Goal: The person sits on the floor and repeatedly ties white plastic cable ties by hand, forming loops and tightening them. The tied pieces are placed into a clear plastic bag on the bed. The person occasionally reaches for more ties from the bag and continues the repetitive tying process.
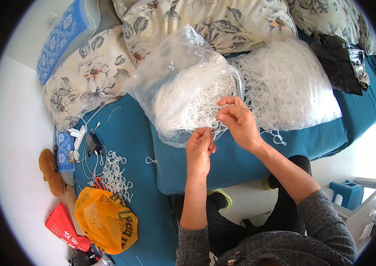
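My left hand (200, 151) pinches a thin white cord (210, 123) between thumb and fingers, at the near edge of a clear plastic bag (171, 56). Inside that bag lies a large bundle of white cords (201, 94). My right hand (242, 124) is raised just to the right, fingers curled and partly spread. Whether its thumb and fingertip hold a strand is too small to tell. Beside it lies a second clear bag filled with white plastic ring hooks (287, 86). A few loose hooks (277, 137) hang from its near edge, and some lie under my hands.
At left on the teal sofa (151, 229) lie a pile of white hooks (116, 174), a yellow plastic bag (106, 221), red-handled scissors (100, 183), a power strip (80, 137) and cables. Floral cushions (208, 23) line the back. A blue stool (346, 194) stands at right.
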The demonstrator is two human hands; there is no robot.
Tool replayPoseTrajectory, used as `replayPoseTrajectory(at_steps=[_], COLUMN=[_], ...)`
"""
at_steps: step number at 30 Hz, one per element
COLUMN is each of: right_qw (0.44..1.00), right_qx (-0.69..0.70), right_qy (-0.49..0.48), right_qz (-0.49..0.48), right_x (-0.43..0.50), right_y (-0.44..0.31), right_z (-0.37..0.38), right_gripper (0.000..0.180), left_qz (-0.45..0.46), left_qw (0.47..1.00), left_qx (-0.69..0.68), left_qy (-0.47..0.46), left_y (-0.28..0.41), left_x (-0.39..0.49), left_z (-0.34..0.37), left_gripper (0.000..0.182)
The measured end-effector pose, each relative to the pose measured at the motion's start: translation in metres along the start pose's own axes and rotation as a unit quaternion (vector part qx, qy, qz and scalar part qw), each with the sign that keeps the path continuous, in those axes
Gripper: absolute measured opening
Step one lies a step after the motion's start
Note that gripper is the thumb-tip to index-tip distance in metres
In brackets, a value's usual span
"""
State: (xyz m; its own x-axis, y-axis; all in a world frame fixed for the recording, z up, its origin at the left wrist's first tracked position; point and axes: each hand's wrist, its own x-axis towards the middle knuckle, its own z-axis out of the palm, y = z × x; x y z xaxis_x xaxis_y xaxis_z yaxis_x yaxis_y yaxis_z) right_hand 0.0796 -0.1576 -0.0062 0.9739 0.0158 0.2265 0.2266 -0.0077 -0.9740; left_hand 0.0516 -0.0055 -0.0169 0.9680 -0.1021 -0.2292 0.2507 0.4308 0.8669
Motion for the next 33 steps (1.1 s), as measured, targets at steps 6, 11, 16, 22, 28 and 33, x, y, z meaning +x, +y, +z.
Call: replayPoseTrajectory(at_steps=[6,11,16,22,28,33], right_qw=[0.931,0.935,0.946,0.959,0.961,0.962], right_qx=[0.307,0.301,0.228,0.140,0.126,0.118], right_qy=[-0.015,-0.024,-0.045,-0.115,-0.146,-0.149], right_qz=[0.199,0.186,0.226,0.218,0.198,0.197], right_x=[0.003,0.003,0.005,0.009,0.008,0.008], right_y=[0.005,0.002,-0.013,-0.003,-0.003,-0.002], right_z=[-0.003,-0.002,-0.009,-0.016,-0.017,-0.018], right_gripper=[0.021,0.025,0.023,0.020,0.018,0.016], left_qz=[0.074,0.027,0.009,0.005,0.001,-0.001], left_qw=[0.990,0.998,0.999,0.998,0.995,0.991], left_qx=[0.114,0.040,0.036,0.059,0.098,0.129], left_qy=[0.045,0.031,0.031,0.002,0.012,0.016], left_y=[-0.004,-0.001,0.006,0.005,0.004,0.004], left_x=[-0.002,-0.003,-0.006,-0.007,-0.007,-0.007], left_z=[0.006,0.004,0.003,0.000,-0.003,-0.003], left_gripper=[0.015,0.016,0.016,0.014,0.013,0.013])
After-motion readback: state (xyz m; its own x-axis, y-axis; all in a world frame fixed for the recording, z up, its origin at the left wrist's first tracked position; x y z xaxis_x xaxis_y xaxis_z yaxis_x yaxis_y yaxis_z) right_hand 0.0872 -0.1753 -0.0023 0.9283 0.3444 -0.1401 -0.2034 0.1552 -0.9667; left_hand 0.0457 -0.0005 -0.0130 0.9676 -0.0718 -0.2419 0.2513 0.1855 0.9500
